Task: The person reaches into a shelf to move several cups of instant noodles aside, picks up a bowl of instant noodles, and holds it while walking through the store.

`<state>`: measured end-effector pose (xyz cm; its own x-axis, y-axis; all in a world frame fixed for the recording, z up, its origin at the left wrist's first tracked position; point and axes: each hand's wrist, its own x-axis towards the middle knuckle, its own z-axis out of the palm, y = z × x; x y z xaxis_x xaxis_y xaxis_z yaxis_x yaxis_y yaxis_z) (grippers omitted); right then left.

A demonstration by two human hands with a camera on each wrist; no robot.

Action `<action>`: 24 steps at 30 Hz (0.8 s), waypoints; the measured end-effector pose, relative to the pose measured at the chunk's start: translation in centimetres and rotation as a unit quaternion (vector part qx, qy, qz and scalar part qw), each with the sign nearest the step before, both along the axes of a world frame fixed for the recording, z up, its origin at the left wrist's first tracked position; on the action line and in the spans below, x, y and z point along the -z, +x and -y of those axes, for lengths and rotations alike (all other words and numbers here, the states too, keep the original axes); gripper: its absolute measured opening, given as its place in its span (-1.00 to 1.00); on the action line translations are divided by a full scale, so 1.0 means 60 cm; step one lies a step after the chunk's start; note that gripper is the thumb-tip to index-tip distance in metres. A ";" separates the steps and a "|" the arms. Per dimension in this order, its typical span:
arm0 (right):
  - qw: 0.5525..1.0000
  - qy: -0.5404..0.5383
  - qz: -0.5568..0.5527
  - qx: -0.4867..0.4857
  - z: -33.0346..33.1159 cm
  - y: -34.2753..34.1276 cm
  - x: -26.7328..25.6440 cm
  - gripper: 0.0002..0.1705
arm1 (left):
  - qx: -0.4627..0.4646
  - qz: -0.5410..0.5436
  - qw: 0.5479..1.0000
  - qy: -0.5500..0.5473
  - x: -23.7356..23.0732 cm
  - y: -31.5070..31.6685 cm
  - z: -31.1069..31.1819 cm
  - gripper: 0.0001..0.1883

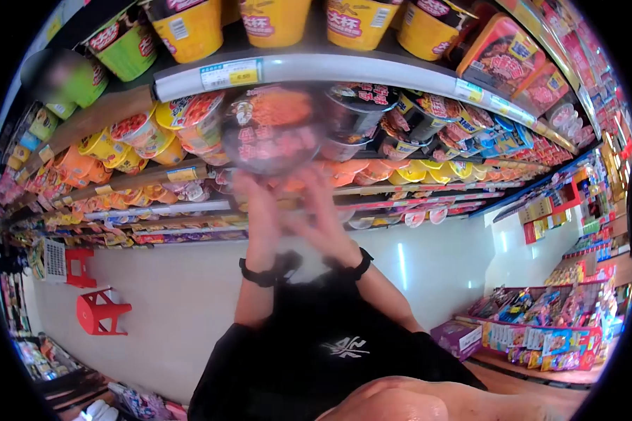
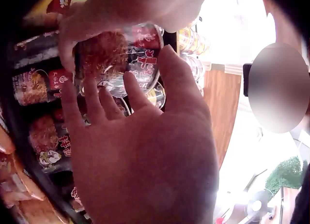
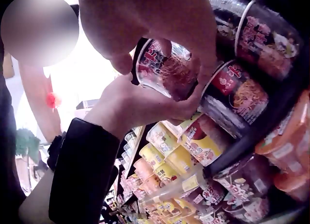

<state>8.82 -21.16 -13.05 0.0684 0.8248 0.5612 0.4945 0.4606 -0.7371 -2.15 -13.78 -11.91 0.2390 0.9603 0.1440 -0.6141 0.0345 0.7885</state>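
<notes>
A dark instant noodle cup (image 1: pixel 274 133) with a noodle picture and red-and-white lettering is held up before the shelves, blurred in the head view. My left hand (image 1: pixel 261 221) grips it from the left, its fingers along the lower wall. In the left wrist view the thumb lies by the rim of the noodle cup (image 2: pixel 114 52). On the other side my right hand (image 1: pixel 323 217) holds the same cup. The right wrist view has the noodle cup (image 3: pixel 167 71) between both hands, its far side hidden by fingers. Each wrist wears a black band (image 1: pixel 260 274).
A shelf edge with a price label (image 1: pixel 232 74) runs above, carrying yellow noodle cups (image 1: pixel 274 24). Behind the hands are more dark noodle cups (image 1: pixel 361 105) and lower rows of tubs. Red stools (image 1: pixel 100 312) stand on the floor at left; a snack display (image 1: pixel 541 326) stands at right.
</notes>
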 end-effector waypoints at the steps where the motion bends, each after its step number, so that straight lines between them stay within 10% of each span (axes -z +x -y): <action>1: 0.999 0.013 0.039 0.019 -0.002 0.000 0.003 -0.15 | -0.015 0.001 0.999 -0.031 0.012 0.002 -0.007 -0.12; 13: 0.998 -0.003 -0.066 -0.009 -0.014 0.006 -0.014 -0.22 | -0.037 -0.155 0.984 0.082 0.010 -0.007 0.019 -0.21; 24: 0.998 0.022 -0.046 0.022 -0.035 0.021 -0.017 -0.27 | 0.018 -0.006 0.995 0.098 0.003 0.009 0.014 -0.15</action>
